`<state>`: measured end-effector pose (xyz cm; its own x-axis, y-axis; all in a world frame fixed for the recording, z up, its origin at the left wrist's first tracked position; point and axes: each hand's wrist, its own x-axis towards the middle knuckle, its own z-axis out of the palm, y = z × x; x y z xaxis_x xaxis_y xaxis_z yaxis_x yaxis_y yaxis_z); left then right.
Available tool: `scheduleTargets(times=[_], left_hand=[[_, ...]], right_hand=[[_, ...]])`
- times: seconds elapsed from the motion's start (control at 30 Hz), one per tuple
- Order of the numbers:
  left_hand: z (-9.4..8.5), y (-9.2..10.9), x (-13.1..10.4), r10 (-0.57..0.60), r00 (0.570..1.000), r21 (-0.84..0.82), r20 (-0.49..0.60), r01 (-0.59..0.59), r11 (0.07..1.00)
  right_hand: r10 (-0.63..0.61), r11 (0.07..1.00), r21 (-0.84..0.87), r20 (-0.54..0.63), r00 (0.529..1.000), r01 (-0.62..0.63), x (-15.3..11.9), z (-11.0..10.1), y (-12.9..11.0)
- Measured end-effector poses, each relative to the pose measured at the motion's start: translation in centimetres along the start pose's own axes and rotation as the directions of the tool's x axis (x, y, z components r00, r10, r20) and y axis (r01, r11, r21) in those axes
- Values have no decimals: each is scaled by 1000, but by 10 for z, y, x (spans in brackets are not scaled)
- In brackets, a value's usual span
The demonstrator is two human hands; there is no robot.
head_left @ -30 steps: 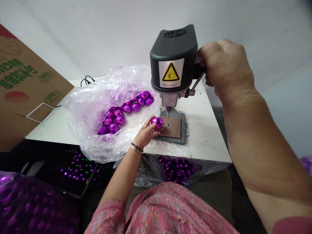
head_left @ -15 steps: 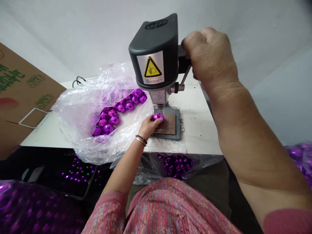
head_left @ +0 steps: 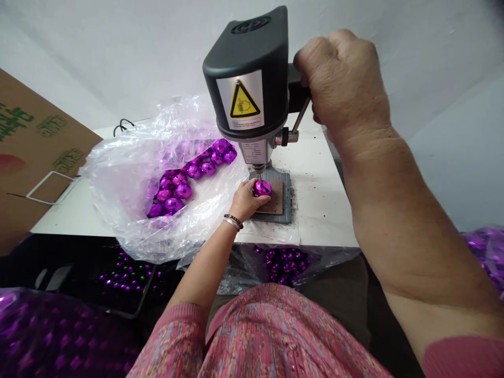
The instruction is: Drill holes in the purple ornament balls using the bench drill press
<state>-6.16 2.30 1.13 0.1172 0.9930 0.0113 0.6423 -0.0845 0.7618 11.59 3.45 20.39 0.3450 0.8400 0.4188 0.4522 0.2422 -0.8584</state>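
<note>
A shiny purple faceted ball (head_left: pixel 261 187) is pinched between the thumb and fingers of my left hand (head_left: pixel 245 199). It sits on a brown board (head_left: pixel 277 199) over the drill press's grey base (head_left: pixel 287 210), directly under the bit. Whether the bit has entered the ball I cannot tell. My right hand (head_left: pixel 344 79), high on the right, is closed round the feed lever (head_left: pixel 301 115) of the black bench drill press (head_left: pixel 246 63); its fingers are partly hidden. More purple balls (head_left: pixel 173 191) lie in an open clear plastic bag (head_left: pixel 118 194) left of my left hand.
A cardboard box (head_left: pixel 43 152) stands at the left of the white table (head_left: pixel 323 210). Dark shavings are scattered around the base. Below the table edge hangs plastic holding purple balls (head_left: pixel 287 265). Further bags of purple balls are at lower left (head_left: pixel 59 336) and far right (head_left: pixel 486 252).
My left hand and the ball have shifted slightly right, beneath the bit. The ball now shows more of its top. My right hand stays on the lever; the whole view has tilted slightly.
</note>
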Motion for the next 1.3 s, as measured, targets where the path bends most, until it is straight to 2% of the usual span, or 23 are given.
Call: scheduleTargets(times=[0.2,0.4,0.57,0.7,0.87,0.97,1.13,1.2,1.3], left_hand=[[5,-6,-2,22,998,-96,61,-16,995],[6,-3,-5,34,999,-17,40,-34,999],[6,-3,-5,53,998,15,44,-54,998],[5,-2,-5,59,996,15,65,-60,998],[6,-2,-6,43,997,0,59,-43,999],[7,-5,-6,49,998,-61,41,-46,997],[9,-8,-6,52,998,-86,32,-49,995],[9,-9,-6,59,998,-76,37,-56,996],[9,-9,-6,70,997,-67,43,-67,995]], right_hand=[[-39,998,45,-16,999,40,-7,-1,1],[-230,973,-9,-6,973,230,-36,-9,9],[-336,930,-164,-13,942,330,-75,-13,27],[-408,865,-328,-21,913,380,-94,-10,45],[-572,753,-429,-54,818,498,-104,-4,65],[-606,731,-460,-97,789,504,-107,1,73],[-694,688,-438,-166,700,578,-111,10,81],[-702,687,-429,-185,688,586,-113,13,85],[-686,708,-420,-216,695,567,-115,17,90]])
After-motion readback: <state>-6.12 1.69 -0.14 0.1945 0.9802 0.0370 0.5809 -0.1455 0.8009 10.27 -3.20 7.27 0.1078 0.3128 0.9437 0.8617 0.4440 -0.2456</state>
